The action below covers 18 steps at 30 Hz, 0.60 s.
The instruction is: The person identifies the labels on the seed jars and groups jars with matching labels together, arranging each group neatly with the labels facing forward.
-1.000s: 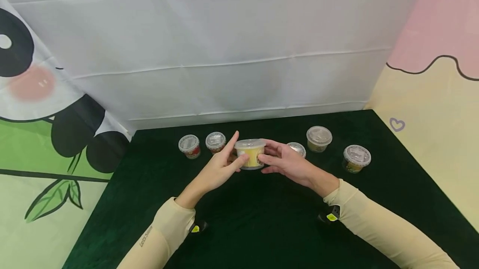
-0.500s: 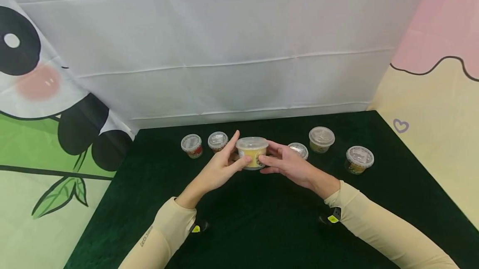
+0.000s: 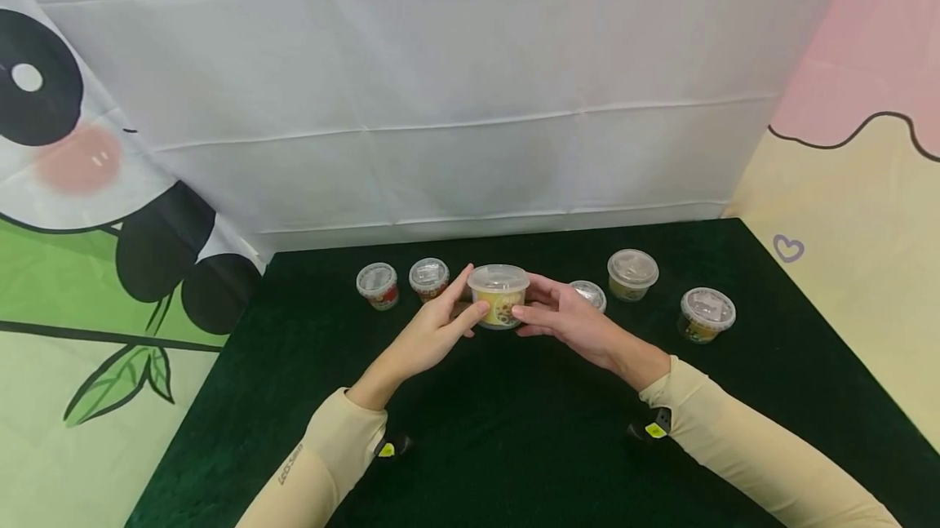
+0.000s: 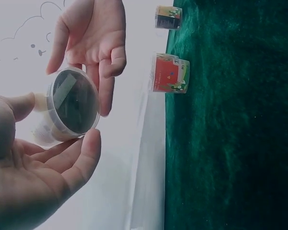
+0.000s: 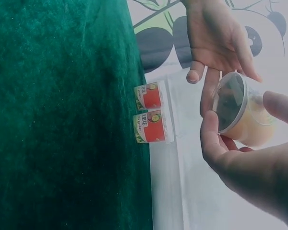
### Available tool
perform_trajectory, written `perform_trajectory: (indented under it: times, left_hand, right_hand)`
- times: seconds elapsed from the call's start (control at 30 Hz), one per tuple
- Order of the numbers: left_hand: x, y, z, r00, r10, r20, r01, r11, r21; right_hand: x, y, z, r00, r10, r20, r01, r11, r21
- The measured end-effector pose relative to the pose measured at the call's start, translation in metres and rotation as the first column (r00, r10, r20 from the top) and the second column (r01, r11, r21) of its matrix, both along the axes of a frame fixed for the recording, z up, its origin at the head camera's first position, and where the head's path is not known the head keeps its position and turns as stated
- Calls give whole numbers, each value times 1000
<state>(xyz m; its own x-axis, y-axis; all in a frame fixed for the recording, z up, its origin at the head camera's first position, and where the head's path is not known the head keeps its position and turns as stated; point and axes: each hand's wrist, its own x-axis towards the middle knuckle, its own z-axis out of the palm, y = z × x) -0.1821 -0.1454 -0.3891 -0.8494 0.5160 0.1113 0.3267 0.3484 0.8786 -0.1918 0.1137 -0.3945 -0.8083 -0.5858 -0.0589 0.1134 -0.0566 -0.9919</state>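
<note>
Your left hand [image 3: 429, 330] and right hand [image 3: 569, 320] both hold the same yellow tub [image 3: 499, 308], one from each side; in each, the thumb presses the face nearest you and the fingers reach round behind, so the gap between thumb and fingers is only as wide as the tub; the tub sits between your hands, raised above the desk [image 3: 470, 438], roughly upright with its clear lid [image 3: 498, 277] uppermost

Handling: treat the tub as light and fairly stiff, its thin plastic likely to give a little under a hard squeeze; expect the smooth side to be slippery; the contents cannot be told, so avoid sharp tilting; take hold on opposite sides, below the lid rim, with even, moderate pressure; do not bear on the lid, which could lift or crack

Surroundings: two red-labelled tubs, an outer one [image 3: 378, 286] and an inner one [image 3: 429, 276], stand to the left; to the right stand a far tub [image 3: 633, 273], a rightmost tub [image 3: 707, 316] and a silvery-topped tub [image 3: 590, 295], the last partly hidden behind your right hand
</note>
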Motion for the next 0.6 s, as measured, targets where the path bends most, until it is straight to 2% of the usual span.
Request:
perform_trajectory:
  times: [0.27, 0.6]
  left_hand:
    - [0, 0, -1, 999, 24, -22, -24, 1000, -5]
    - [-1, -2, -2, 1000, 25, -7, -25, 1000, 10]
  right_hand:
    - [0, -1, 1, 1000, -29, -6, 29, 1000, -1]
    - [-1, -2, 3, 999, -34, 17, 35, 999, -33]
